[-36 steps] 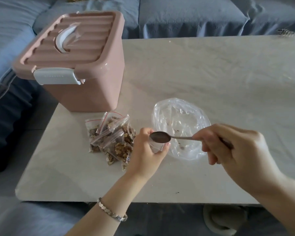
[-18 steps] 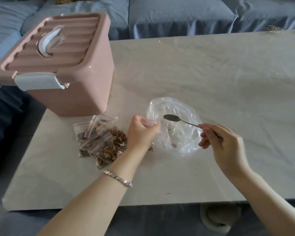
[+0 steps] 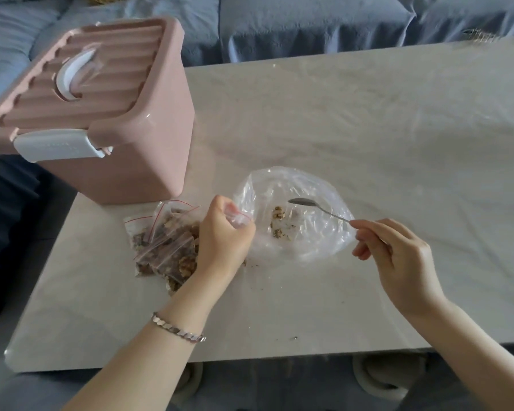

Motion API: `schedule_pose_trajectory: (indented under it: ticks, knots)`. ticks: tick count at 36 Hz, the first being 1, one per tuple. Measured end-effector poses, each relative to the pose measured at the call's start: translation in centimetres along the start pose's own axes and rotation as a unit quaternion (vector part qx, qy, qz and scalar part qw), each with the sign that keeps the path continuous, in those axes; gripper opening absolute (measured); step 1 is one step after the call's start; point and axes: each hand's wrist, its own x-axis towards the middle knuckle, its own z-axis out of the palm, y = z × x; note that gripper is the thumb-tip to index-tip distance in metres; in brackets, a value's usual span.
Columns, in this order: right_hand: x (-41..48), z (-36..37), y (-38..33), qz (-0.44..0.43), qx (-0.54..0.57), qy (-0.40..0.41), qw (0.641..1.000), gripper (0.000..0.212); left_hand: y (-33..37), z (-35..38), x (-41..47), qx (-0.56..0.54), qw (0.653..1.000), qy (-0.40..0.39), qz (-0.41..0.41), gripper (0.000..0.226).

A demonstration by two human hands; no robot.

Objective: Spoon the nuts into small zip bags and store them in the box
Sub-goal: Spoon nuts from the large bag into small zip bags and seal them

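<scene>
I see one pink storage box [image 3: 137, 161] at the far left corner of the table [image 3: 368, 129]. Its ribbed lid [image 3: 86, 84] is on, with one white latch [image 3: 54, 145] at the side facing me. There is one spoon [image 3: 318, 207], one big clear plastic bag [image 3: 318, 241], and one pile of small filled zip bags [image 3: 163, 247]. I count at least three in the pile, but they overlap and I cannot tell the exact number.

My left hand [image 3: 223, 235] is curled into a fist and grips one more small zip bag [image 3: 236, 218], crumpled between thumb and fingers, at the left edge of the big bag. The pile lies just beside this hand, partly hidden under it.

My right hand [image 3: 398, 256] pinches the end of the spoon handle between thumb and forefinger; the other fingers are loosely bent. The spoon bowl is over the open big bag.

The few remaining nuts [image 3: 279, 221] lie inside the big bag, between my two hands, just left of the spoon bowl and below it. One bracelet [image 3: 178, 329] is on my left wrist.
</scene>
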Motion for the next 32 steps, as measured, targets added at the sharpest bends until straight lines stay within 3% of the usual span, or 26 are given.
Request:
schedule_pose_trajectory:
  ticks: [7, 13, 20, 27, 32]
  knots:
    - [0.2, 1.1, 0.3, 0.037, 0.054, -0.024, 0.998, 0.017, 0.3, 0.7, -0.3, -0.024, 0.998, -0.047, -0.044, 0.022]
    - [-0.7, 0.4, -0.1, 0.028, 0.078, -0.046, 0.995, 0.04, 0.0, 1.8, 0.0, -0.069, 0.992, -0.057, -0.094, 0.038]
    - [-1.6, -0.4, -0.4, -0.008, 0.053, -0.057, 0.997, 0.035, 0.1, 2.3, 0.1, -0.052, 0.996, -0.014, -0.072, 0.031]
    - [-1.9, -0.4, -0.9, 0.005, 0.041, 0.016, 0.999, 0.037, 0.3, 1.8, -0.3, -0.118, 0.992, 0.041, 0.018, 0.044]
    - [-2.0, 0.2, -1.5, 0.016, 0.062, 0.04, 0.997, 0.032, -0.5, 2.1, -0.5, -0.142, 0.988, 0.051, 0.02, 0.047]
